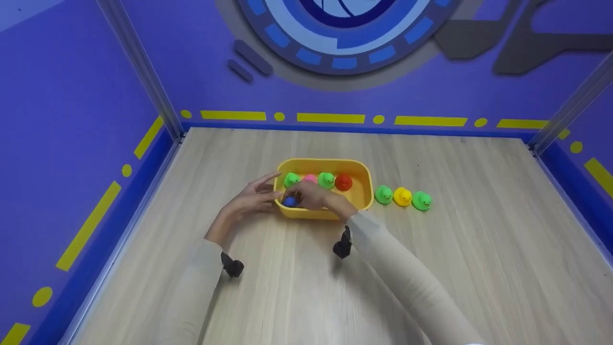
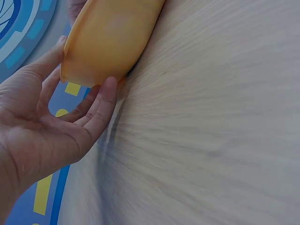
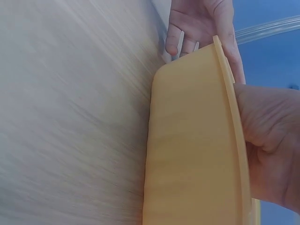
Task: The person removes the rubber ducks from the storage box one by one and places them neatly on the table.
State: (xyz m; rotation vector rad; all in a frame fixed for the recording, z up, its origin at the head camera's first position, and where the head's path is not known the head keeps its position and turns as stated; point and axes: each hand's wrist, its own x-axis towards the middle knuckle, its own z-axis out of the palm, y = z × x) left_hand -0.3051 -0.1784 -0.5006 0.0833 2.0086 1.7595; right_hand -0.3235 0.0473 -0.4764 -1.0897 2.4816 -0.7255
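Observation:
A yellow plastic bin [image 1: 363,187] stands on the table with small toy ducks in it. Along its far side sit a green duck [image 1: 291,180], a pink duck [image 1: 310,178], another green duck [image 1: 326,180] and a red duck [image 1: 344,182]. My right hand [image 1: 311,194] reaches over the near wall, its fingers bent round a blue toy duck [image 1: 289,201] at the bin's left end. In the right wrist view the wall hides those fingertips. My left hand [image 2: 51,117] rests against the bin's left end, fingers spread and lightly bent, fingertips at the rim and outer wall.
Just right of the bin, a green duck [image 1: 383,195], a yellow duck [image 1: 402,197] and another green duck [image 1: 422,201] stand in a row. Blue printed panels [image 1: 335,103] wall in the wooden table [image 1: 287,287] at the back and both sides.

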